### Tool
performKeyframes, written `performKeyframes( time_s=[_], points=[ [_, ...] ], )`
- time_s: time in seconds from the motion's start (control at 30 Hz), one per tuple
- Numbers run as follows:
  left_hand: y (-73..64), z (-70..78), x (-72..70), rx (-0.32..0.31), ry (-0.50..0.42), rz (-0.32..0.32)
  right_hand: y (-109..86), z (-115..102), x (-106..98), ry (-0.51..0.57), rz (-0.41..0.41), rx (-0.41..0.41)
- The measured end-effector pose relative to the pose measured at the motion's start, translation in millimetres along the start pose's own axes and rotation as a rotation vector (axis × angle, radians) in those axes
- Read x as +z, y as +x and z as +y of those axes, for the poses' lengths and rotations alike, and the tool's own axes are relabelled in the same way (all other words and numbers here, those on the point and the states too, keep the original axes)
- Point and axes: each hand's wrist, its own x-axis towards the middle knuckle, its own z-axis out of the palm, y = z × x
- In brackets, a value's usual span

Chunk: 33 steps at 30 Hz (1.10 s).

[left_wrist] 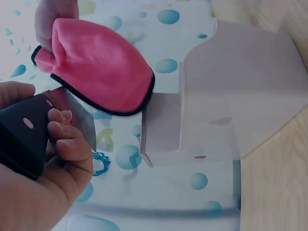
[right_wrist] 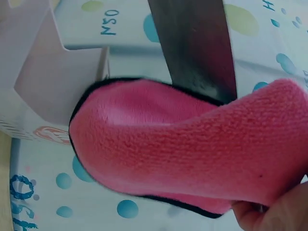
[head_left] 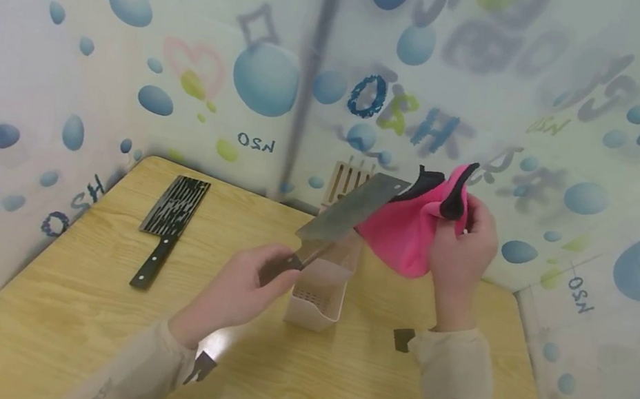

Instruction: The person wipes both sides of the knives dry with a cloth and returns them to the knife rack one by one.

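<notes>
My left hand [head_left: 243, 285] grips the dark riveted handle [left_wrist: 24, 130] of a cleaver, its broad grey blade [head_left: 350, 208] slanting up to the right above the table. My right hand [head_left: 464, 257] holds a bunched pink cloth [head_left: 408, 238] with black edging, close by the blade's far end. In the right wrist view the cloth [right_wrist: 183, 149] overlaps part of the blade [right_wrist: 197, 48]. Below and behind the blade stands a pale plastic knife holder [head_left: 310, 320] with a slotted back part [head_left: 348, 183]; the blade and the cloth hide some of it.
A second cleaver [head_left: 172, 218], black with pale streaks on its blade, lies at the left of the wooden table [head_left: 90, 303]. Walls covered with balloon-patterned sheeting [head_left: 266, 79] enclose the table at the back and on both sides.
</notes>
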Motion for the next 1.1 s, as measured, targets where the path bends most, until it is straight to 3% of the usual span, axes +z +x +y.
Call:
performKeyframes(
  time_s=[0.17, 0.33, 0.43, 0.5, 0.63, 0.8, 0.97, 1.1],
  points=[
    [-0.4, -3.0, -0.3, 0.031, 0.075, 0.058, 8.0, -8.4, -10.4, 0.142, 0.107, 0.110],
    [0.0, -7.4, 2.3, 0.062, 0.131, 0.073, 8.9, -21.9, -12.8, 0.361, 0.242, 0.082],
    [0.3, -8.6, 4.6, 0.080, 0.191, 0.085, 3.4, -27.5, -9.7, 0.466, 0.237, 0.043],
    [0.3, -8.3, 6.0, 0.097, 0.231, 0.089, -2.2, -27.8, -5.9, 0.489, 0.188, 0.013],
    [-0.6, -6.5, 8.7, 0.136, 0.284, 0.097, -13.4, -20.6, 4.7, 0.409, -0.007, -0.040],
    [-1.9, -6.2, 12.1, 0.151, 0.328, 0.108, -22.9, -6.9, 18.7, 0.193, -0.275, -0.160],
    [-3.3, -5.1, 14.0, 0.136, 0.374, 0.109, -31.2, 0.2, 26.2, -0.079, -0.385, -0.337],
    [-3.8, -3.8, 15.0, 0.147, 0.416, 0.114, -36.0, -1.6, 25.6, -0.231, -0.456, -0.337]
  ],
)
